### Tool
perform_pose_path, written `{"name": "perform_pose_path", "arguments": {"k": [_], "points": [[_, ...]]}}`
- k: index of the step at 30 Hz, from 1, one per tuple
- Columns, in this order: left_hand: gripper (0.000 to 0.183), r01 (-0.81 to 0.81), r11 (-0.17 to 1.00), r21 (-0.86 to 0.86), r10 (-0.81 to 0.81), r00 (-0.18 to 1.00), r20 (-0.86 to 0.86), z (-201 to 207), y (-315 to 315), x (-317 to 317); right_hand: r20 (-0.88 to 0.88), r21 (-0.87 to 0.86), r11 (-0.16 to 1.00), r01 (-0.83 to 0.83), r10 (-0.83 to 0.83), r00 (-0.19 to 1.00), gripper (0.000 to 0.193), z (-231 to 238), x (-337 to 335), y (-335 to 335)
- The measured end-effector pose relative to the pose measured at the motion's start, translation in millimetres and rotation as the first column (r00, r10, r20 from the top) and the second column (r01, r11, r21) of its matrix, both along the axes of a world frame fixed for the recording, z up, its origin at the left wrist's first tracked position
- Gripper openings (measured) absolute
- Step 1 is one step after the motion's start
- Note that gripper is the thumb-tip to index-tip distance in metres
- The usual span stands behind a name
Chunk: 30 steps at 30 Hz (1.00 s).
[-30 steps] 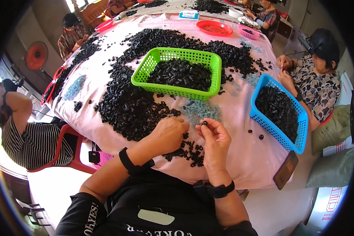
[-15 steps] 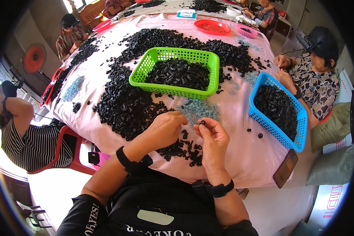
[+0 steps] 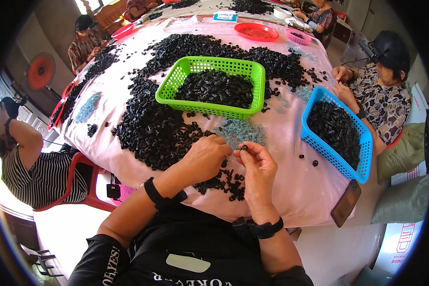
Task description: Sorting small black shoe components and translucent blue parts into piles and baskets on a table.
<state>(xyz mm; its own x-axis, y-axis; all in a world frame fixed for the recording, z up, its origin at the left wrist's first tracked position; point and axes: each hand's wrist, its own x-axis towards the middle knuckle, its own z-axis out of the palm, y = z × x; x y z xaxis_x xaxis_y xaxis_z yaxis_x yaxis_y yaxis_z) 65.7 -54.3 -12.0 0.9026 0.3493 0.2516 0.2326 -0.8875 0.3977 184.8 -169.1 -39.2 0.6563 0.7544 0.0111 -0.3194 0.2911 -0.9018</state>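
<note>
We look down on a table [image 3: 291, 183] dressed in pale pink cloth, thin and softly creased, its folds running down toward the near edge. Over it spreads a broad heap of small black pieces [image 3: 150, 126], stubby and angular, with a faint plastic-like sheen that makes the heap look pebbly. Behind the hands we see a loose, wispy patch of translucent blue-green bits [image 3: 240, 131], too fine for us to make out singly. A bright green rectangular lattice basket [image 3: 209, 110], apparently plastic, stands beyond that patch, filled with more black pieces; a sky-blue lattice basket [image 3: 319, 151] of similar make sits over to the right, also well filled. Between that blue one and the right hand [image 3: 261, 167] lie two loose black pieces [image 3: 308, 159], and by its near corner we find a dark flat phone [image 3: 346, 203].

As for the thing in hand, a small round glossy black piece [image 3: 244, 148] sits at the tips of the right hand, pinched between thumb and forefinger. The left hand [image 3: 207, 156] comes in close beside it, knuckles upward, fingertips drawn together and almost meeting the right; we cannot tell whether they grip anything. Just below the two hands, nearer the body, we see a thin scatter of black pieces [image 3: 234, 183] on the cloth.
</note>
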Motion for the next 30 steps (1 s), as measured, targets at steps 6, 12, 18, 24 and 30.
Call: {"name": "perform_pose_path", "arguments": {"k": [6,12,18,24,30], "points": [[0.014,-0.079,0.994,0.070,0.084,0.995,-0.062,-5.8,-0.8,-1.1,-0.007,0.014,1.000,0.004,-0.004,1.000,0.015,0.9,0.3,-0.2],[0.016,-0.196,0.981,-0.010,0.196,0.971,0.140,2.4,3.1,-2.6,-0.011,-0.009,1.000,0.000,0.000,1.000,0.014,1.2,-1.0,0.2],[0.013,-0.182,0.898,-0.400,0.283,0.936,0.210,33.1,-5.4,1.7,0.006,-0.059,0.996,-0.070,0.070,0.997,0.016,-4.0,-2.7,-0.5],[0.013,-0.151,0.943,-0.296,0.217,0.955,0.205,30.7,-13.7,2.7,-0.027,-0.044,0.989,-0.143,0.142,0.990,0.019,-7.1,-6.3,0.3],[0.014,-0.085,0.989,-0.122,0.115,0.960,0.257,29.3,-15.2,3.4,-0.040,-0.044,0.989,-0.141,0.139,0.989,0.019,-2.0,-4.5,-0.4]]}}
